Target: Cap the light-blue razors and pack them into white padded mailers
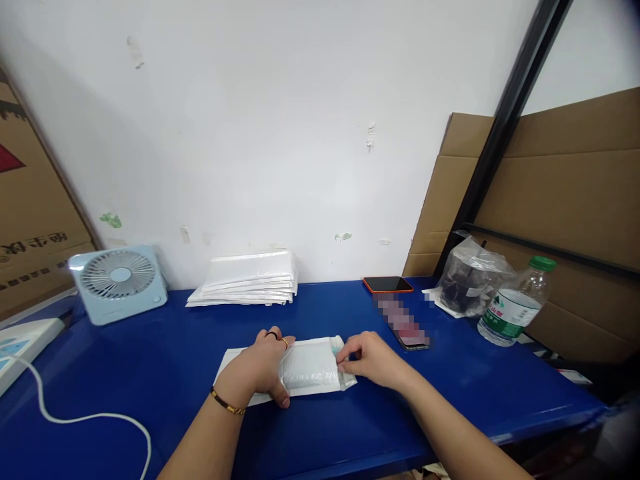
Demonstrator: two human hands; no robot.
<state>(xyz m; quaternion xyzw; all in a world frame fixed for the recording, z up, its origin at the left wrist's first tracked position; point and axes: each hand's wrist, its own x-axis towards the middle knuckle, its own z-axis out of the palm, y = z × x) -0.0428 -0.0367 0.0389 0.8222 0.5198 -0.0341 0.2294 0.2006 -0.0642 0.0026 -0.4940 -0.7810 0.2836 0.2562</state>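
A white padded bubble mailer (pixel 309 365) lies flat on the blue table in front of me. My left hand (pixel 257 367) reaches across its left half, thumb at the near edge and fingers at the far edge, gripping it against the tabletop. At the mailer's right end, my right hand (pixel 370 359) has thumb and forefinger closed in a pinch at the flap. A bit of pale teal shows at that end, too small to identify. The tips of the right fingers are partly hidden by the flap.
Behind the mailer sits a stack of white bubble mailers (pixel 245 280). A light blue fan (pixel 120 283) stands left, with a white cable (pixel 95 419) nearer. Toward the right are an orange-edged phone (pixel 389 285), a second phone (pixel 415 340), a bagged cup (pixel 467 277) and a water bottle (pixel 515 307).
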